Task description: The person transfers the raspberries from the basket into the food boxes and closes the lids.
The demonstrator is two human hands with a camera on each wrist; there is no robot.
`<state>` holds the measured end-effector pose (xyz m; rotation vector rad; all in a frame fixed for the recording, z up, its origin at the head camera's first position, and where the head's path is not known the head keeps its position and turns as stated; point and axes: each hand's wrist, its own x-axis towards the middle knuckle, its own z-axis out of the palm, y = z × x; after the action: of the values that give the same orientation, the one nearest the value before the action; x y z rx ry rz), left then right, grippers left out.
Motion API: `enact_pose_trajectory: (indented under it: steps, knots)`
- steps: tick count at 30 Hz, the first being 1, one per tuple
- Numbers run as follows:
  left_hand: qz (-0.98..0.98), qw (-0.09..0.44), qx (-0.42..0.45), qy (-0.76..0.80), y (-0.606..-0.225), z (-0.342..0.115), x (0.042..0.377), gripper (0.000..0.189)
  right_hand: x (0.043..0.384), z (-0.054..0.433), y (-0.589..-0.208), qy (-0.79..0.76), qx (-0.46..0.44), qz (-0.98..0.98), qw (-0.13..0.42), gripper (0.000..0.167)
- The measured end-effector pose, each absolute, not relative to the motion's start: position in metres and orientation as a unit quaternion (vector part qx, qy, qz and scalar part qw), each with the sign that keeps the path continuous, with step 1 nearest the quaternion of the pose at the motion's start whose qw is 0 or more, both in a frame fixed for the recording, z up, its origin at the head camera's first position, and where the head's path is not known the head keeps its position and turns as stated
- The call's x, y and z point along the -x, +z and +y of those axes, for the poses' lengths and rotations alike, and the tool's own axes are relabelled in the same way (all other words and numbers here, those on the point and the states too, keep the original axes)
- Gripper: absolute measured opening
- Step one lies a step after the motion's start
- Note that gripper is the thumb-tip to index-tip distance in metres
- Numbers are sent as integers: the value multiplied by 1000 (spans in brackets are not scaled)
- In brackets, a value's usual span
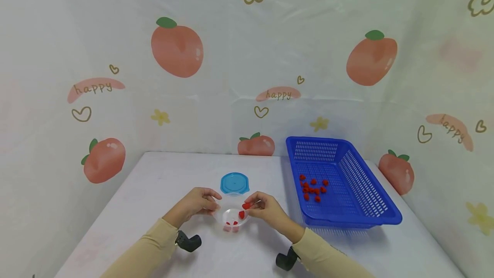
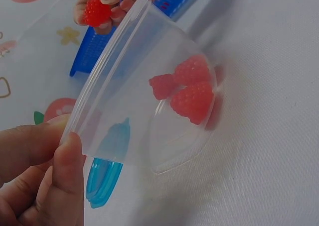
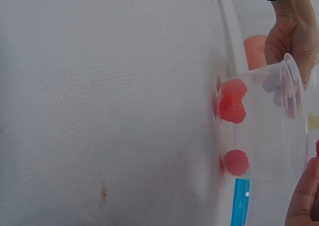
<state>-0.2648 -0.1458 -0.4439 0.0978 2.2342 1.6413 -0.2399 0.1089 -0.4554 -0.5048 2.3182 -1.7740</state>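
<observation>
Facing "happy" lettering [image 1: 278, 95], left [image 1: 196, 203] and right hands [image 1: 266, 209] pinch a tub [image 2: 134, 99] and raspberry [image 1: 246, 205] respectively.

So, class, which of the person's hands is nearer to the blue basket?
Right. The right hand, pinching a red raspberry, is between the clear tub and the blue basket; the left hand is farther from the basket, gripping the tub's opposite side.

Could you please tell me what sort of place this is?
Probably an indoor spot arranged for filming: a white table, a fruit-printed backdrop behind it, and a black device at the left wrist.
</observation>
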Motion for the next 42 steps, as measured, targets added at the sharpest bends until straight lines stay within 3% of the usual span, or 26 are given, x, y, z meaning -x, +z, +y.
enact_pose_trajectory:
  steps: [20,42]
  knots:
    - [806,172,-15,567,-444,-143,264,30,233,105,-443,-594,182,778,91,24]
    - [805,174,-17,567,-442,-143,262,30,239,109,-455,-597,178,776,96,28]
